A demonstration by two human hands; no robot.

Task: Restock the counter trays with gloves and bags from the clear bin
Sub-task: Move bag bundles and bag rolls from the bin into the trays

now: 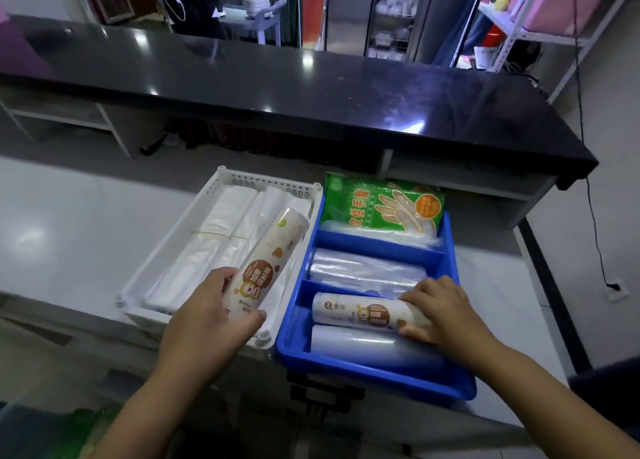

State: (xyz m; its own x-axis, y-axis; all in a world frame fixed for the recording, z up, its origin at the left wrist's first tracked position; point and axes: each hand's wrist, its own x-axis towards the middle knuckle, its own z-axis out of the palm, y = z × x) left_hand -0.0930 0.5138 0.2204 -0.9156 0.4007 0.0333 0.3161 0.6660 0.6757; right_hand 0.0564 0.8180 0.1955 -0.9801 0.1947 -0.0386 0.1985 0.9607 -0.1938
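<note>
**Hands.** Both forearms reach forward from the lower edge of the view. The left hand [207, 320] is palm-down and grips the near end of a printed roll [273, 251]; its fingers [225, 277] wrap over the left side and the thumb clamps the right side. The right hand [443, 309] is also palm-down, with fingers curled over the right end of a second printed roll [360, 313] and the thumb tucked against its near side.

**Orientation.** The printed roll's long axis runs from the left hand up and away to the right, with the far end pointing toward the back right corner of the white tray [169, 240]. It sits above the folded white bags [211, 237] in that tray; contact with them cannot be determined. The second printed roll lies crosswise, its long axis running left to right.

**Location.** The blue tray [363, 372] stands just beside the white tray on the tabletop [62, 237] and has 3 compartments.
- The far compartment holds a green glove pack [377, 206].
- The middle compartment holds clear bag rolls [367, 268].
- The near compartment holds the second printed roll, with a plain roll [370, 349] touching it on the near side.

A rubber band binds the folded white bags. A black ledge [277, 78] overhangs the back of the tabletop.
</note>
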